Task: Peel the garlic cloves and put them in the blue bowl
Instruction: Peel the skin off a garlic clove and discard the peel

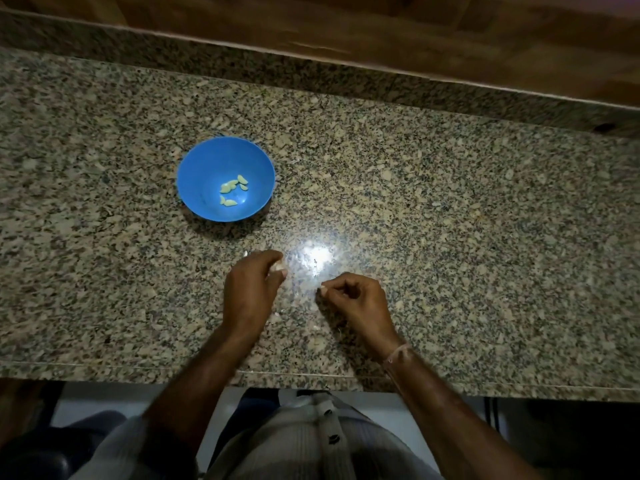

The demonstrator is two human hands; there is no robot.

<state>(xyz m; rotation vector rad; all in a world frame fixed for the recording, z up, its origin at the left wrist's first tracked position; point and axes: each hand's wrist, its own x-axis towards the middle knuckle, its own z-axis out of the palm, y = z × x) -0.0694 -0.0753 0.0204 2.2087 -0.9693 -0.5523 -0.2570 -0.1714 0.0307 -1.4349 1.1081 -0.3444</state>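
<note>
Garlic clove (pixel 279 267): pale, lower centre of the frame, pinched at the fingertips of the left hand, just above the stone.
Left hand (pixel 251 289): fingers curled round the clove, thumb and fingertips closed on it; knuckles face the camera.
Right hand (pixel 356 299): just right of the left hand and apart from it; fingers curled, thumb and forefinger tips pressed together. Whether a scrap of skin sits between them cannot be told.
Wrist band (pixel 398 353): thin pale cord round the right wrist.
Pale bits (pixel 276 317): a few lie on the stone near the hands, hard to tell from the stone's own flecks.
Worktop (pixel 485 254): polished speckled granite in grey, beige and black, filling most of the frame.
Glare (pixel 317 254): bright white reflection just beyond the two hands.
Blue bowl (pixel 194 161): plain round plastic, left of centre, upright on the worktop, well beyond the left hand.
Peeled cloves (pixel 233 188): a handful, yellowish, in the bottom of the bowl.
Upstand (pixel 311 77): strip of the same granite along the back edge.
Wood panel (pixel 415 29): brown, grained, across the top of the frame.
</note>
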